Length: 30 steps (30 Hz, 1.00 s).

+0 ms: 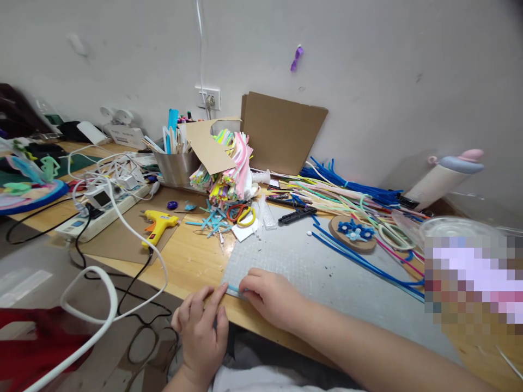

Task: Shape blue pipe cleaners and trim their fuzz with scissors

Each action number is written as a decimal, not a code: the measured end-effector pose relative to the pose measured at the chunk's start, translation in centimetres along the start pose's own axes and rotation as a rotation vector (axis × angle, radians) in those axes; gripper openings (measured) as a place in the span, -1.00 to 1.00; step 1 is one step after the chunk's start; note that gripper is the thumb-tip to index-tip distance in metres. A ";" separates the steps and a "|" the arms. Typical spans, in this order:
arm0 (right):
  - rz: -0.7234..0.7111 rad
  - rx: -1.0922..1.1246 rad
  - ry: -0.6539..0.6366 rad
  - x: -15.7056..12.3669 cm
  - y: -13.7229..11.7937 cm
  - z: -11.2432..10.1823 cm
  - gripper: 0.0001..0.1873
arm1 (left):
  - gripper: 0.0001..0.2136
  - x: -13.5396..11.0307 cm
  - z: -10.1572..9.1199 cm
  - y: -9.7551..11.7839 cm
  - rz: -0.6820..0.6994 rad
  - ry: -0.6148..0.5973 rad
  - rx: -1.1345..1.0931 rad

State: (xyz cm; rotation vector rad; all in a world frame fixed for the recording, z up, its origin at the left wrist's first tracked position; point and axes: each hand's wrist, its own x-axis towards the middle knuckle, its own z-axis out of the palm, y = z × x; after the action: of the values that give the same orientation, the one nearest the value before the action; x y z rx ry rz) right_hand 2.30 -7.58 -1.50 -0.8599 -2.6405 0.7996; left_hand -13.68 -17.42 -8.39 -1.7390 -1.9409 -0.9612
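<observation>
Because the wooden table [196, 262] is so crowded toward the back and sides, the work sits at its near edge, close to the person's body. A grey mat [281, 253] covers part of the tabletop, probably to protect the wood. A sheet of brown cardboard [281, 136] leans against the wall [163, 54], which seems to save space. In front of it, a bundle of pastel pipe cleaners [239, 171] stands beside a metal cup [175, 170] that keeps sticks upright and easy to reach.

The right hand [272, 296] is curled, its thumb and fingers closed on one end of a blue piece. The left hand [202, 325] is loosely open, thumb apart, index fingertip touching the other end, apparently to steady it.

A yellow glue gun [161, 222] lies on its side on more cardboard, perhaps to spare the table from drips. To the right, a wooden disc [338, 234] carries blue flowers [355, 231], set back from the arms. A black knife [297, 215] lies beyond the hands.

The blue piece [234, 288] is at the mat's near left corner, spanning the gap between the hands; whether it rests on the mat or is slightly raised, I cannot tell.
</observation>
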 end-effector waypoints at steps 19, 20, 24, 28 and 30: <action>-0.033 -0.166 -0.063 0.3 -0.4 -0.5 -0.80 | -0.68 0.0 0.0 -0.1 0.018 -0.013 -0.012; -0.047 -0.231 -0.079 0.5 -0.6 -0.8 -0.80 | -0.68 0.0 0.0 -0.2 0.019 -0.018 -0.008; -0.145 -0.484 -0.176 1.5 -1.9 -2.1 -0.87 | -0.70 -0.1 0.0 -0.2 0.004 -0.006 0.002; -0.244 -0.613 -0.292 3.1 -3.3 -3.0 -0.90 | -0.70 -0.3 0.1 -0.4 0.013 -0.008 0.000; -0.299 -0.658 -0.336 3.9 -3.8 -3.2 -0.89 | -0.70 -0.4 0.2 -0.5 0.015 -0.010 -0.003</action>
State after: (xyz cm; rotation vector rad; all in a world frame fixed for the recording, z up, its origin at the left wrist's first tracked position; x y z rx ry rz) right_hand -1.32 -6.45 3.51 -0.4516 -3.2851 -0.0242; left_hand -14.08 -17.58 -8.87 -1.7614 -1.9305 -0.9526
